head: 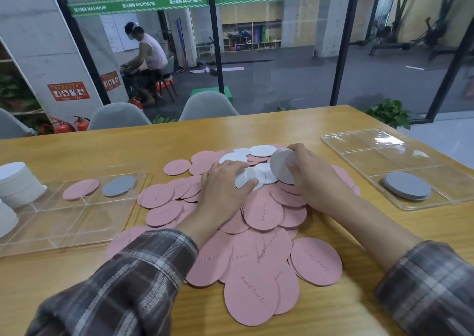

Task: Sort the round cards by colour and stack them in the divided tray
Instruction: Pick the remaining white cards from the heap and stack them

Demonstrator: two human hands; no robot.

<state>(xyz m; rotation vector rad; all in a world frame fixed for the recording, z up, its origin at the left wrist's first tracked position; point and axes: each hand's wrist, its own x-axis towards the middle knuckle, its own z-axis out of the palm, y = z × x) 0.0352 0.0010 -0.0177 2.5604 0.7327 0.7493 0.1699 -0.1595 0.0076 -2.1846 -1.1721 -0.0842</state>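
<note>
A big heap of pink round cards covers the middle of the wooden table, with several white cards on its far part. My left hand lies on the heap and pinches a white card between thumb and fingers. My right hand holds a tilted stack of white cards on edge. A clear divided tray at the right holds a grey stack in its near compartment. Another clear divided tray at the left holds a pink card and a grey card.
White stacks stand at the table's left edge beside the left tray. Grey chairs line the far side of the table. Behind the glass wall a person sits in a gym room. Bare wood shows at the near right.
</note>
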